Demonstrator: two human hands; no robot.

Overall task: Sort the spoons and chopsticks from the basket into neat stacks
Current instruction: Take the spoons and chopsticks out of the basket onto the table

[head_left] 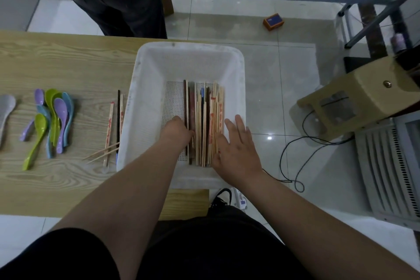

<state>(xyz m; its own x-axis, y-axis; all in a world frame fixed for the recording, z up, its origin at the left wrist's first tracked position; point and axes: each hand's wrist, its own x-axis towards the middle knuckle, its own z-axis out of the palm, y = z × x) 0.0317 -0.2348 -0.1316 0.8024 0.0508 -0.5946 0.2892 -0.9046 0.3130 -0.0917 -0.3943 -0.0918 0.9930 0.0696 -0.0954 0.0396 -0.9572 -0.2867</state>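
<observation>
A white perforated basket (145,88) sits at the right end of the wooden table. Inside it lies a bundle of chopsticks (203,107), wood, dark and red-printed, side by side lengthwise. My left hand (176,129) is down in the basket at the bundle's left side, fingers curled against the dark chopsticks; whether it grips them is hidden. My right hand (236,145) lies flat with straight fingers against the bundle's right side. Left of the basket, several chopsticks (113,127) lie on the table. Farther left is a pile of plastic spoons (54,118), green, purple and blue.
A grey spoon (5,109) lies at the table's left edge. A person in dark trousers (118,0) stands beyond the table. Right of the basket is tiled floor with a black cable (295,157), a beige stool (354,102) and a small orange box (273,21).
</observation>
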